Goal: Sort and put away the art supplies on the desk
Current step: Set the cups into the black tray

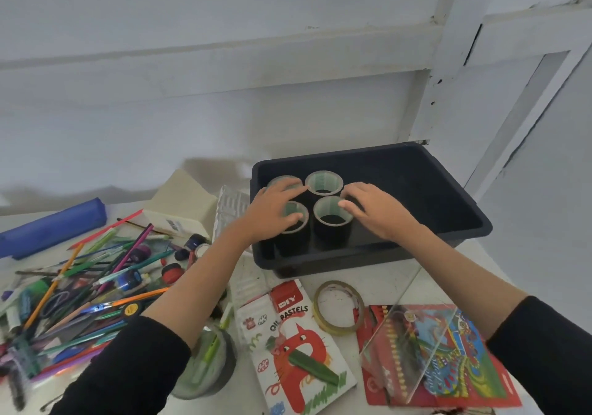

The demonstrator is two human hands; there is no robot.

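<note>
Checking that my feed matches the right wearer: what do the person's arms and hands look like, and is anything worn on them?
Both arms are in plain black long sleeves. The left sleeve and right sleeve are pushed up, leaving the forearms bare. The left hand and right hand are bare too: no gloves, and no watch, ring or bracelet shows.

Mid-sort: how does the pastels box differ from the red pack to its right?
The pastels box is white with a red cat; the red pack is red with multicoloured art. A green stick lies on the pastels box; a clear sheet covers part of the red pack. Both lie flat on the desk, outside the bin.
</note>
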